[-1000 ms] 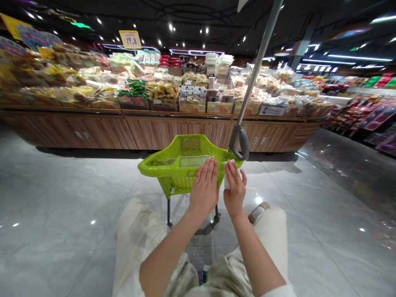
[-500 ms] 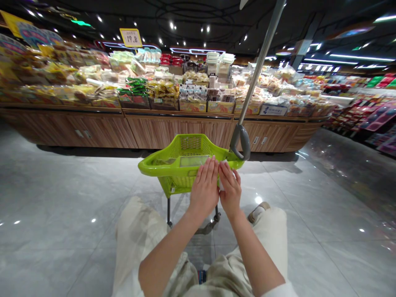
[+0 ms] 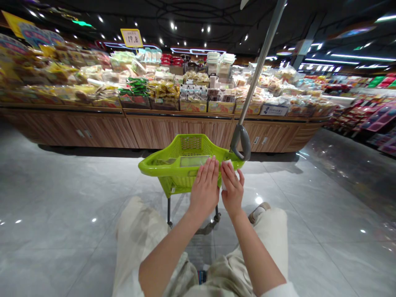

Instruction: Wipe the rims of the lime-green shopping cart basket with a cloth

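Left hand (image 3: 204, 185): fingers extended, close together, tips at the edge of a flat clear packet (image 3: 193, 161) in a lime-green shopping basket (image 3: 188, 144). Right hand (image 3: 232, 190): fingers curled narrowly on a white item (image 3: 225, 170) at the basket rim. Beyond the fingertips: wood-fronted counter (image 3: 179, 133) stacked with packaged snacks (image 3: 192, 93).

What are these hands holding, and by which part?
The right hand holds a small white item, fingers covering most of it. The left hand holds nothing visible, resting at the green basket's rim.

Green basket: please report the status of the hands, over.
Left hand on rim of lime-green shopping basket; right hand holding small white item; no obstruction seen.
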`<control>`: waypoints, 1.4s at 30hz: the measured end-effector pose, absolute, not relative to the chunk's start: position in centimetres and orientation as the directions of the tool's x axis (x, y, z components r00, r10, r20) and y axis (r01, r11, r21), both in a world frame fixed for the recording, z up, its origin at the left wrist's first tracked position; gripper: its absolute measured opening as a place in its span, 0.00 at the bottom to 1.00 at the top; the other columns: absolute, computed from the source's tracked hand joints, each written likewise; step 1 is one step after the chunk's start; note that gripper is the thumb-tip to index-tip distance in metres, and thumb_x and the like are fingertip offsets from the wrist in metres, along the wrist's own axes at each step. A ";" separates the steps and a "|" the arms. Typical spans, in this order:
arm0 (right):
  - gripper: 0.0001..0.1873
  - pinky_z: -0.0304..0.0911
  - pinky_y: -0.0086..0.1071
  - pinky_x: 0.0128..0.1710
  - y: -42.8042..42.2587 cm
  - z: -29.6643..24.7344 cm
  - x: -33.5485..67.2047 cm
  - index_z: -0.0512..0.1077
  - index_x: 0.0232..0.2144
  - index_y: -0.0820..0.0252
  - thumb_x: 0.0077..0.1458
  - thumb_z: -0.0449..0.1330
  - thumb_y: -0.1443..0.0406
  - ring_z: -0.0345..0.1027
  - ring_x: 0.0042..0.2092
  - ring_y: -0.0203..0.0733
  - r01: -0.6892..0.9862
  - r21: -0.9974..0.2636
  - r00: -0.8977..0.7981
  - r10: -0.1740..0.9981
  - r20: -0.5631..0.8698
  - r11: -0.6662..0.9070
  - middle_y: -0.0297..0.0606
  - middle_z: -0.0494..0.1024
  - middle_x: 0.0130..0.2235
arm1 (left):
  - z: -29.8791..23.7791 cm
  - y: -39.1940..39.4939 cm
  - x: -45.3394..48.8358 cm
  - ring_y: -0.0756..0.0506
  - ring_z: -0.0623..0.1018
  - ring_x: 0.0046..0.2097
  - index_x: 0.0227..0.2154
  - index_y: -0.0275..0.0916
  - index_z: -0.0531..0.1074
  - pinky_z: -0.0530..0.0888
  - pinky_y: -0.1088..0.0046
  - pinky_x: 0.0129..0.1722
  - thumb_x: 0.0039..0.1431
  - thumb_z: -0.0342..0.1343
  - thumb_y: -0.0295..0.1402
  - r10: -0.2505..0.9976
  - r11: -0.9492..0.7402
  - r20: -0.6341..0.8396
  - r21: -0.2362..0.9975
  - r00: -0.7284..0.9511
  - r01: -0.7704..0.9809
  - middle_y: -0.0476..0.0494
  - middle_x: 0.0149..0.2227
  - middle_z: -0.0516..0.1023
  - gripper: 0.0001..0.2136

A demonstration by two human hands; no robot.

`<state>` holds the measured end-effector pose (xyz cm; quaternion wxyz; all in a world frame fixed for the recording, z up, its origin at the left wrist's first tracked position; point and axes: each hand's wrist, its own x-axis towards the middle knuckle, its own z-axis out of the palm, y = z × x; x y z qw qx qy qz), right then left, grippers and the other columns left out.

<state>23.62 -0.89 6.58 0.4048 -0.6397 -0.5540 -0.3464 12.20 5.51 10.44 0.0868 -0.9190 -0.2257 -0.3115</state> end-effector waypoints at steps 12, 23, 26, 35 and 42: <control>0.43 0.47 0.46 0.66 -0.8 6.4 23.4 0.56 0.66 0.55 0.48 0.45 0.78 0.55 0.67 0.42 0.981 -0.185 0.193 0.385 0.902 -0.057 0.43 0.68 0.63 | 10.3 5.4 12.4 0.41 0.44 0.72 0.68 0.27 0.43 0.51 0.57 0.70 0.62 0.44 0.27 0.358 -0.883 0.631 -0.010 0.688 0.469 0.35 0.72 0.46 0.32; 0.42 0.40 0.52 0.66 -1.2 5.7 24.7 0.59 0.65 0.54 0.47 0.44 0.78 0.57 0.66 0.45 0.905 -0.372 0.412 0.208 0.887 -0.206 0.44 0.67 0.64 | 10.6 5.4 12.2 0.42 0.43 0.72 0.68 0.26 0.42 0.52 0.57 0.70 0.61 0.45 0.26 0.356 -0.891 0.616 -0.002 0.703 0.453 0.35 0.72 0.44 0.34; 0.41 0.42 0.50 0.66 -0.3 5.9 23.1 0.57 0.66 0.54 0.49 0.45 0.78 0.56 0.67 0.44 0.946 -0.295 0.322 0.290 0.901 -0.134 0.44 0.66 0.64 | 10.4 5.4 12.4 0.42 0.43 0.72 0.69 0.27 0.41 0.53 0.57 0.70 0.62 0.44 0.27 0.355 -0.888 0.631 -0.003 0.690 0.460 0.35 0.72 0.45 0.34; 0.43 0.38 0.49 0.67 -1.8 6.3 25.5 0.62 0.63 0.53 0.44 0.44 0.79 0.59 0.65 0.43 0.942 -0.276 0.323 0.286 0.902 -0.193 0.41 0.69 0.62 | 10.7 5.5 12.0 0.42 0.43 0.72 0.68 0.26 0.43 0.52 0.58 0.70 0.61 0.45 0.26 0.353 -0.890 0.611 -0.016 0.709 0.456 0.36 0.72 0.44 0.33; 0.42 0.41 0.46 0.66 -1.0 7.3 23.9 0.60 0.64 0.54 0.46 0.46 0.78 0.59 0.66 0.41 0.992 -0.108 0.125 0.434 0.892 -0.062 0.41 0.71 0.61 | 10.6 5.3 12.2 0.42 0.44 0.72 0.68 0.27 0.43 0.53 0.56 0.70 0.60 0.45 0.26 0.357 -0.889 0.631 0.002 0.689 0.458 0.35 0.71 0.46 0.34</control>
